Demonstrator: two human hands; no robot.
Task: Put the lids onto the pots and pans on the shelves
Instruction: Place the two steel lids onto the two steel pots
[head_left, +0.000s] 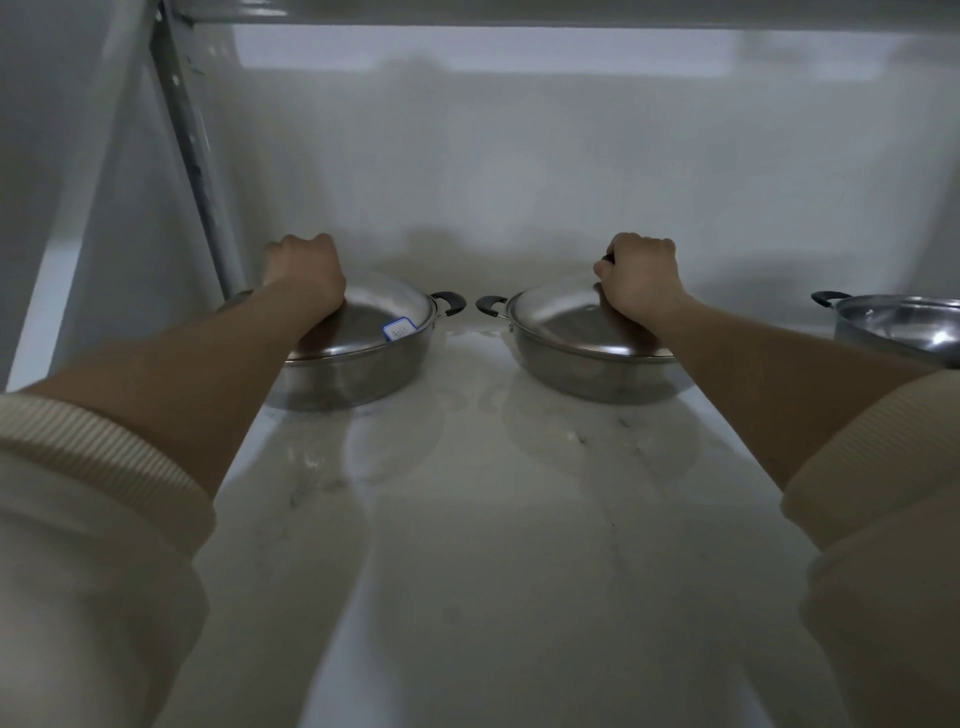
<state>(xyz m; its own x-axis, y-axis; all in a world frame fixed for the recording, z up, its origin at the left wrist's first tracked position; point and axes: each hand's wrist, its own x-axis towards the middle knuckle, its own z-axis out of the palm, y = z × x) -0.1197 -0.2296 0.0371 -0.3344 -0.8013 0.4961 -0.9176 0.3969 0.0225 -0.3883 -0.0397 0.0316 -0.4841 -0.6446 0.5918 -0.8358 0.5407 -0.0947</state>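
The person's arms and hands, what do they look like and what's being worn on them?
Both arms wear cream, ribbed-knit sleeves pushed up toward the elbows, leaving the forearms bare. The left hand and right hand are bare too: no gloves, and no rings or watch visible.

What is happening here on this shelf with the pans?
A person in cream sleeves reaches into a white marble-patterned shelf. The left hand is closed on top of the steel lid with a small white sticker, which sits on the left shallow steel pan. The right hand grips the dark knob of the plain steel lid on the right shallow steel pan. A third shiny steel pot at the far right has no lid.
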